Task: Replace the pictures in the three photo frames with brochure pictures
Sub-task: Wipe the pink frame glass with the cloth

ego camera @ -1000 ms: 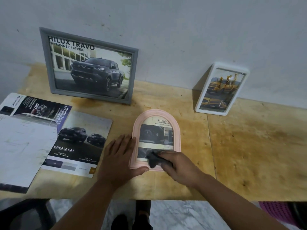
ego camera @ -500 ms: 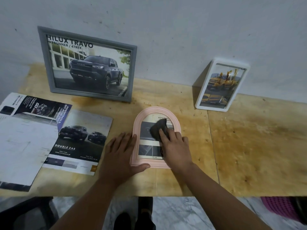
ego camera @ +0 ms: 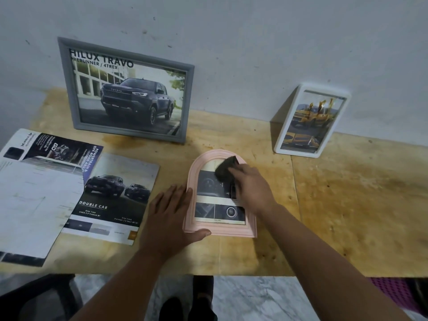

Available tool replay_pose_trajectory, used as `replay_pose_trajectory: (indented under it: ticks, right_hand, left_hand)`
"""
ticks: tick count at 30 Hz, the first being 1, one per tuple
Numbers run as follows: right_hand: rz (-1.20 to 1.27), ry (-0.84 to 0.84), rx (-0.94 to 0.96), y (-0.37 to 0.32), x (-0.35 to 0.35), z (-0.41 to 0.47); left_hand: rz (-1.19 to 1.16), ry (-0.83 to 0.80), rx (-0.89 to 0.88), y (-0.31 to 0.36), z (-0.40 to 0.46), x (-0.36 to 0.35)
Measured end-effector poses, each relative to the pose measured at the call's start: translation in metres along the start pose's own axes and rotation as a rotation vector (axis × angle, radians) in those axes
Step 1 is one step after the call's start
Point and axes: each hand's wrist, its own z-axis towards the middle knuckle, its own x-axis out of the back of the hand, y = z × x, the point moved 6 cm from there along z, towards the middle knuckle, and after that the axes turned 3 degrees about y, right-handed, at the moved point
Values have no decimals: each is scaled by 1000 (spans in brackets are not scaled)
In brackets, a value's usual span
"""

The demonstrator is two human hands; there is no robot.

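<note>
Brochures (ego camera: 69, 193) left of pink frame (ego camera: 220, 231), touching neither.

Dim, even indoor light is falling from above and slightly right; the white frame (ego camera: 311, 121) is casting a soft shadow leftward onto the wall (ego camera: 231, 31); the wooden table (ego camera: 347, 205) is glowing warm without glare; the wide lens is bowing the edges; the corners are darkening; fine print is smearing softly.
</note>
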Motion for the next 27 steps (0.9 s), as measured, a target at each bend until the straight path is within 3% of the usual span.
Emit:
replay_pose_trajectory:
  ticks: [4, 7, 10, 12, 14, 16, 19, 24, 27]
  right_hand:
    - [-30, -42, 294, -24, -17, -47]
    - [57, -217, 440, -33, -17, -85]
    - [362, -336, 217, -21, -4, -63]
    - [497, -206, 13, -4, 11, -30]
    - [415, -23, -97, 9, 18, -2]
    - [212, 31, -119, 2, 7, 10]
    - [-2, -19, 60, -36, -25, 1]
    - [-11, -92, 292, -63, -34, -50]
    - [20, -266, 445, -59, -30, -78]
  left_hand:
    - [7, -11, -4, 0, 1, -1]
    - [12, -16, -6, -1, 0, -2]
    - [-1, -14, -5, 0, 0, -1]
    - [-4, -21, 1, -1, 0, -2]
    - [-2, -24, 5, -1, 2, -3]
    - [1, -37, 0, -2, 2, -4]
    - [13, -64, -3, -2, 3, -5]
    - [29, -67, 3, -3, 2, -7]
    - [4, -34, -8, -3, 1, -7]
